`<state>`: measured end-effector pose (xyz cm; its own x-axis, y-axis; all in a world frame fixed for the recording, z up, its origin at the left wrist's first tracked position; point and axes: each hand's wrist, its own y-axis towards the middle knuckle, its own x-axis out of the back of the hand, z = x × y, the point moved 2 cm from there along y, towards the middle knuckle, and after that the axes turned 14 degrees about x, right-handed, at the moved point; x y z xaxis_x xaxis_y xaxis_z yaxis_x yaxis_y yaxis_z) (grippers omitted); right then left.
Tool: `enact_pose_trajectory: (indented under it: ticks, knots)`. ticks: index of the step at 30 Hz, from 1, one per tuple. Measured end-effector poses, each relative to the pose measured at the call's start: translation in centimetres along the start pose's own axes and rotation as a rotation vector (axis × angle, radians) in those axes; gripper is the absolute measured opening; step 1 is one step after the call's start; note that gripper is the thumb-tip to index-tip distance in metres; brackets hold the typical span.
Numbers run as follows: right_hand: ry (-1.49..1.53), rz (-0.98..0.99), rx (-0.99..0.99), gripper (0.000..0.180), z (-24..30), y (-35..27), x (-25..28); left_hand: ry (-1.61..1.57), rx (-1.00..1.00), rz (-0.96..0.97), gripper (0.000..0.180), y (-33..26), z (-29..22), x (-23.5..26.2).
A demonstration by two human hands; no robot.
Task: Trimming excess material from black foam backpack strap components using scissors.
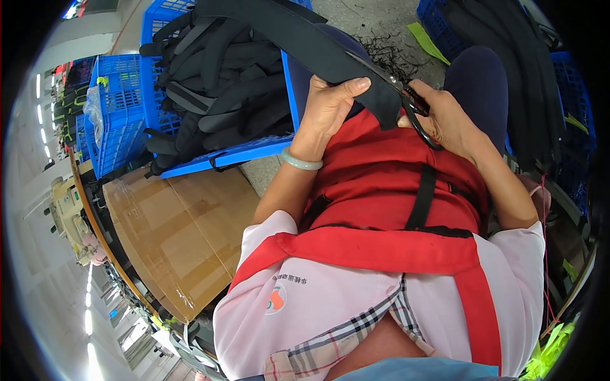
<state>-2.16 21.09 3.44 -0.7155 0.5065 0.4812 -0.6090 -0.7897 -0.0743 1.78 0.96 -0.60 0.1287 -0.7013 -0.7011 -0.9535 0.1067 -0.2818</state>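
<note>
My left hand (327,109) grips a long black fabric strip (298,44), thumb on top, close to its end. The strip runs up and left over a blue crate, and its cut-looking end hangs above my lap. In my right hand (441,117) is a pair of scissors (427,134) with black handles. Their blades lie along the strip's edge, pointing up and left. Whether the blades are parted or closed I cannot tell. A red apron (381,171) covers my lap beneath both hands.
To the left, a blue crate (229,157) holds many black and grey strips (222,95). Nearer me stands a cardboard box (184,228). Another blue crate (117,120) is farther left. Long black fabric (508,76) hangs over crates on the right. Dark trimmings (387,51) litter the floor ahead.
</note>
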Motion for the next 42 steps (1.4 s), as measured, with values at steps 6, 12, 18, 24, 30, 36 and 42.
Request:
enact_pose_trajectory:
  ticks: [6, 12, 18, 24, 30, 36, 42]
  knots:
    - [0.03, -0.02, -0.002, 0.048, -0.7, 0.3, -0.3, -0.002, -0.01, 0.049, 0.02, 0.3, 0.2, 0.4]
    - [-0.033, 0.044, 0.006, 0.042, 0.9, 0.6, 0.6, 0.03, -0.006, 0.052, 0.02, -0.1, 0.2, 0.6]
    - [0.099, -0.099, 0.051, 0.047, -1.4, 0.1, -0.1, -0.141, 0.002, -0.017, 0.009, -0.2, -1.1, 0.0]
    - [-0.002, 0.014, 0.111, 0.057, -0.3, 0.0, 0.3, -0.108, 0.005, 0.006, 0.008, 0.1, -0.8, 1.0]
    - [-0.017, 0.079, 0.06, 0.07, 0.3, 0.5, 0.0, -0.075, 0.008, 0.023, 0.01, -0.1, -0.4, 0.8]
    - [-0.038, 0.102, 0.105, 0.065, 0.3, -0.2, 0.3, -0.123, -0.009, 0.03, 0.011, -0.2, -0.7, 0.8]
    - [-0.022, -0.005, 0.117, 0.055, -0.1, 0.2, -0.4, -0.114, -0.014, 0.032, 0.012, -0.1, -0.5, 0.7]
